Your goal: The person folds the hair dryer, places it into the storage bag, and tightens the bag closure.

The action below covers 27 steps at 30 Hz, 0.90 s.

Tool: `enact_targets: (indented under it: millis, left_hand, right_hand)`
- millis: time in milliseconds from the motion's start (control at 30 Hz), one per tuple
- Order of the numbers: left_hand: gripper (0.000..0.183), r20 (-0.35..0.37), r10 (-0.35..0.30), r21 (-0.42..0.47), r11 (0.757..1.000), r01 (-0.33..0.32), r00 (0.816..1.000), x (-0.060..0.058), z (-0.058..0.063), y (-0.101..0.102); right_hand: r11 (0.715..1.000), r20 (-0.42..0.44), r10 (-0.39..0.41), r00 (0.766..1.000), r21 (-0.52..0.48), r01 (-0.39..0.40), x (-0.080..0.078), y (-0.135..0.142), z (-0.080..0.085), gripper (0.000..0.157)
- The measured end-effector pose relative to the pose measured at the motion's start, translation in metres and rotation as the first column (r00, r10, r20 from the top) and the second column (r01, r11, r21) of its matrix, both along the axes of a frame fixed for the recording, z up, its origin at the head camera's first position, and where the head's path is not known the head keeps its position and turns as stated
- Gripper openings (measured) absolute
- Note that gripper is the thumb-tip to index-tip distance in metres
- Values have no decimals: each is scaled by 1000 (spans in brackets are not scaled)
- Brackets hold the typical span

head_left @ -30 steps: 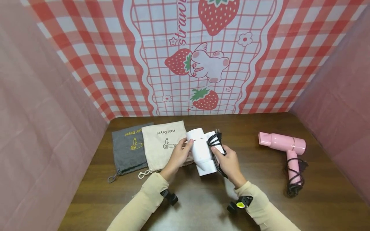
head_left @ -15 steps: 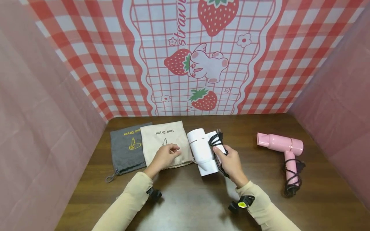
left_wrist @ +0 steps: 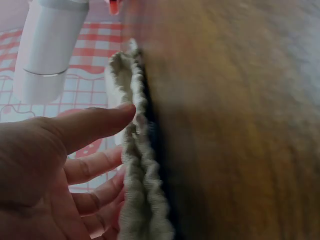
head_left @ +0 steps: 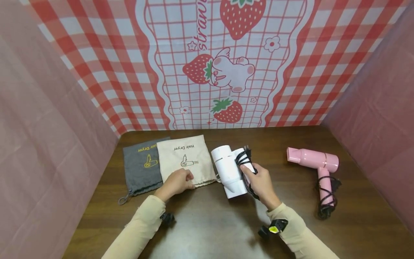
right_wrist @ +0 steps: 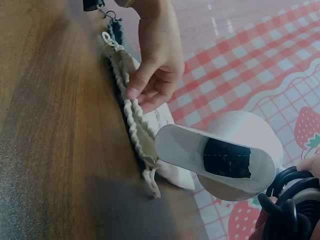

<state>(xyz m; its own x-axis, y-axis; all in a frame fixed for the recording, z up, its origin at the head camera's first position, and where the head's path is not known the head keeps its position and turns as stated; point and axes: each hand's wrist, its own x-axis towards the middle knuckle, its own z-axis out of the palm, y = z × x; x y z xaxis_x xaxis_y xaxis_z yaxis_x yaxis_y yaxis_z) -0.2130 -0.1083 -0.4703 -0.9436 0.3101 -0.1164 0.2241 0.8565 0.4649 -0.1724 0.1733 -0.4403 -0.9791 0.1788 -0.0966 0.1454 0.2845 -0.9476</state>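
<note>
My right hand (head_left: pixel 262 183) grips the handle of a white hair dryer (head_left: pixel 226 169) and the black cord (head_left: pixel 243 158) wound around it. The dryer's barrel points its nozzle toward me, right of a beige drawstring bag (head_left: pixel 173 147) printed "Hair Dryer". My left hand (head_left: pixel 174 184) is at this bag's near edge. In the left wrist view, its thumb touches the gathered mouth (left_wrist: pixel 142 175), with the other fingers apart from the thumb along the bag's upper side. The two layers of the mouth stand slightly parted. In the right wrist view, the dryer's nozzle (right_wrist: pixel 180 145) hides part of the bag.
A grey drawstring bag (head_left: pixel 139 172) lies partly under the beige one at the left. A pink hair dryer (head_left: pixel 313 159) with its cord wound around the handle rests on the brown table (head_left: pixel 207 230) at the right. Checked cloth (head_left: pixel 291 90) rises behind.
My left hand has left the white hair dryer and moved left and toward me, to the beige bag's mouth. The right hand still holds the dryer, shifted slightly right.
</note>
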Motion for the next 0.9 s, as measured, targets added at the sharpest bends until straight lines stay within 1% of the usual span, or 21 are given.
enact_targets:
  millis: [133,200,267,367,467,600,733,900]
  left_hand:
    - [24,-35,-27,-21,999,26,999,1,-3,0]
    - [21,-48,-38,-19,999,38,998,1,-4,-1]
    - [17,-57,-37,-10,999,36,998,0,-4,-2]
    - [10,-67,-23,-1,1000,23,997,-3,-3,-5]
    - [7,-87,-18,5,1000,19,996,-4,-2,-6]
    - [8,-95,-7,32,999,10,995,-5,0,-7]
    - [12,-92,29,72,997,-23,995,-7,2,-6]
    - [13,-114,58,113,993,-45,992,-12,7,-1]
  right_hand:
    - [1000,13,-4,1000,-8,4,2,2,-1,37]
    - [1000,18,-6,1000,-13,6,2,3,-1,38]
    - [1000,21,-7,1000,-18,7,3,4,0,39]
    - [1000,22,-3,1000,-20,4,3,4,1,38]
    - [1000,28,-3,1000,-18,3,3,4,1,37]
    - [1000,47,3,999,-21,-2,4,4,0,36]
    - [1000,58,15,998,-24,-14,6,3,0,37]
    - [1000,64,26,998,-11,-25,9,1,1,37]
